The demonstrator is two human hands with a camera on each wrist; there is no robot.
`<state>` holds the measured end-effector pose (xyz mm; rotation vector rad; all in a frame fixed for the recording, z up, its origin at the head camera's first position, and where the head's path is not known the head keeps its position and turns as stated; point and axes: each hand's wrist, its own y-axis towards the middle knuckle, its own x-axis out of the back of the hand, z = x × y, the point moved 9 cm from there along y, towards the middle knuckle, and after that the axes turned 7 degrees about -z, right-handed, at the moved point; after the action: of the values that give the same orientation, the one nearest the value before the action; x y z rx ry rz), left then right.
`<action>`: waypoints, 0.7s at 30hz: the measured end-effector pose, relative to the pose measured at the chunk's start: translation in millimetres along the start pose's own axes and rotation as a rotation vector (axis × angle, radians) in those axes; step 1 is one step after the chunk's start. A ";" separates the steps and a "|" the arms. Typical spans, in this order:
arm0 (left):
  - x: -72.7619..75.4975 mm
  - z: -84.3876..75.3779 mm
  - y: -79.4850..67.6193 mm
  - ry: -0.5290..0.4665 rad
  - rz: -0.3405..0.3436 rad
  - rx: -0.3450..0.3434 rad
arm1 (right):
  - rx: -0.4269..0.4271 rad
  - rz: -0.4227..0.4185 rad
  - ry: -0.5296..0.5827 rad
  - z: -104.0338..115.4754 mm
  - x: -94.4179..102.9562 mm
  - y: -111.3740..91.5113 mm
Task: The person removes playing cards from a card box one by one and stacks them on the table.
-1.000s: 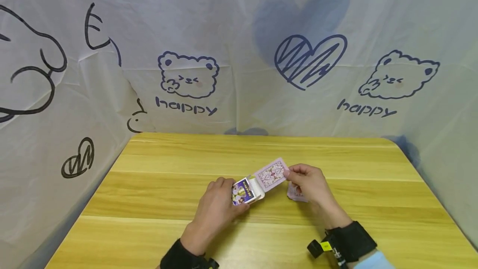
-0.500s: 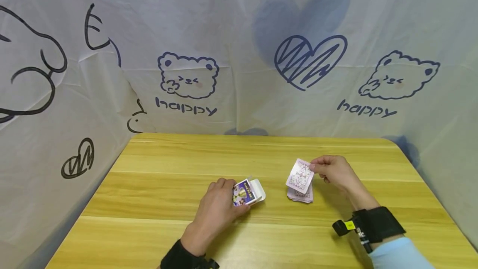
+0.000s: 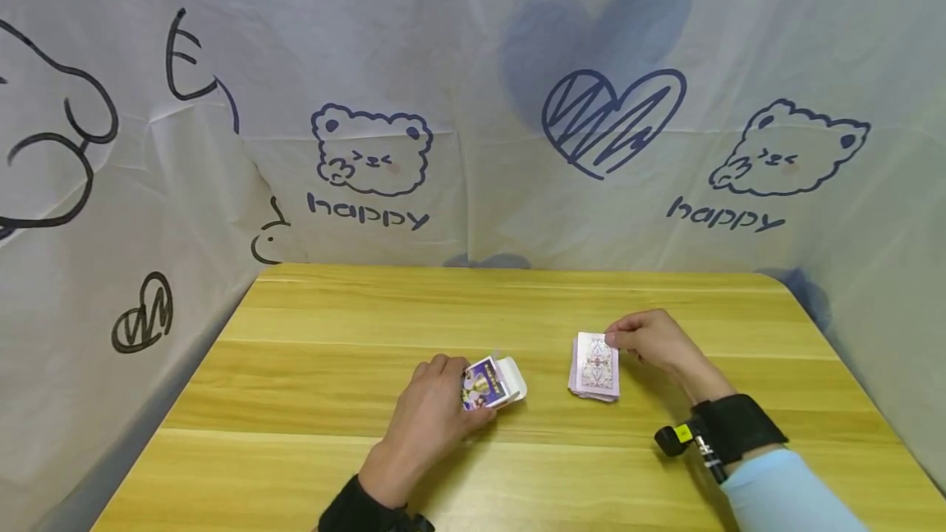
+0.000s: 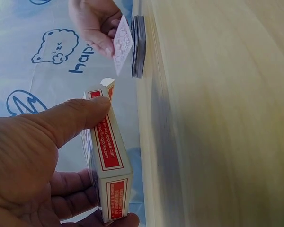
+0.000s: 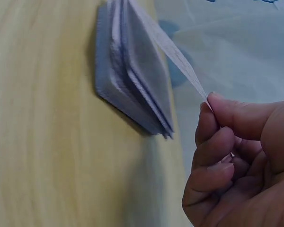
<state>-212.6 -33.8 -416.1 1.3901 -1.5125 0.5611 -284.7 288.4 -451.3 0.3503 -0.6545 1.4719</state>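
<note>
My left hand (image 3: 432,401) grips a small playing card box (image 3: 484,382) with a purple front; its white end flap stands open toward the right. In the left wrist view the red-and-white side of the box (image 4: 109,142) faces the camera, thumb on top and fingers beneath. My right hand (image 3: 654,341) pinches one playing card (image 5: 180,61) by its corner between thumb and fingertips. That card, patterned on its back, is tilted over a stack of cards (image 5: 132,80) lying on the table. From the head view it nearly covers the stack.
The yellow wood-grain table (image 3: 332,318) stretches around both hands. Behind it hangs a pale cloth (image 3: 488,187) with drawn bears and hearts, and more cloth closes off both sides. The card stack sits to the right of the box.
My right hand has drawn a card away from the box's open end, carried it right, and lowered it over the stack. My left hand and the box have stayed nearly still.
</note>
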 end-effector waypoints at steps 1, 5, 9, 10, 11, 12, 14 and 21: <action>0.3 -0.3 -0.3 -0.001 -0.001 -0.001 | 0.014 -0.008 -0.017 0.7 -1.4 0.8; 0.5 -0.2 0.0 -0.009 0.001 0.001 | 0.067 -0.053 -0.107 1.8 -7.9 3.2; -0.9 0.2 0.2 -0.022 0.012 0.010 | 0.094 -0.090 -0.194 1.5 -11.8 3.4; -1.3 0.3 0.1 -0.024 0.014 0.012 | 0.098 -0.098 -0.211 1.4 -12.3 3.2; -1.4 0.3 0.0 -0.025 0.015 0.013 | 0.109 -0.102 -0.228 2.1 -12.8 2.7; -1.7 0.3 0.0 -0.024 0.015 0.010 | 0.116 -0.109 -0.237 2.8 -12.8 2.2; -2.0 0.3 -0.3 -0.023 0.013 0.008 | 0.124 -0.123 -0.255 3.5 -12.7 2.0; -2.8 -0.3 -0.3 -0.026 0.016 0.003 | 0.152 -0.181 -0.259 9.9 -9.7 -1.6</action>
<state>-212.5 -32.2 -418.5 1.3934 -1.5447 0.5569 -284.7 274.7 -449.0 0.7094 -0.6982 1.3168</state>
